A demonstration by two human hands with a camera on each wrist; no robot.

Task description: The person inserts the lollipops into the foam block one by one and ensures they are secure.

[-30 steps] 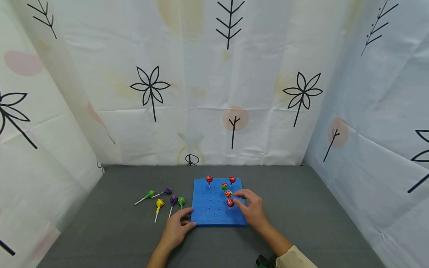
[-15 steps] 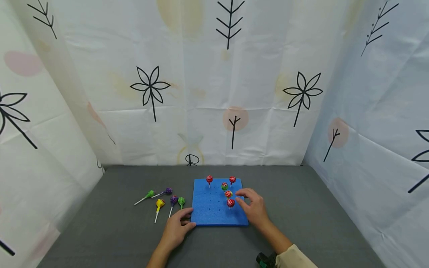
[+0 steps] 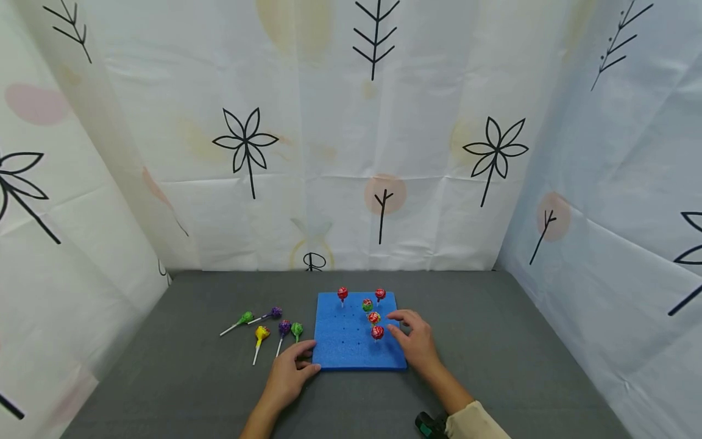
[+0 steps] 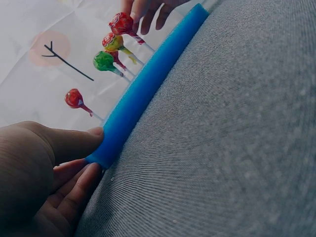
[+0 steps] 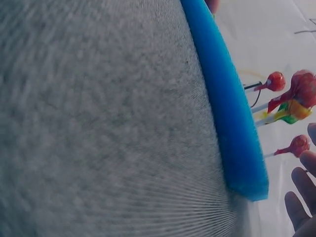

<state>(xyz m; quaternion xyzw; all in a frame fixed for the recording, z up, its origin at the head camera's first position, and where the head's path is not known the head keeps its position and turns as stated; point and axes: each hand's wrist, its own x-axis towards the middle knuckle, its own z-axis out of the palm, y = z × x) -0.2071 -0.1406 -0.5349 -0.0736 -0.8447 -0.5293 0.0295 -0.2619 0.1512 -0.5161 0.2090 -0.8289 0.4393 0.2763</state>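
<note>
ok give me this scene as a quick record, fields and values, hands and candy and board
board: blue foam board flat on grey cloth, rows of small holes
standing lollipops: five upright in the board, toward its far right; nearest one red
loose lollipops: five lying on the cloth left of the board; one yellow
left hand: thumb and fingers grip the board's near left corner
right hand: over the board's right edge beside the red lollipop, fingers relaxed, holding nothing
backdrop: white sheets printed with black plants
</note>
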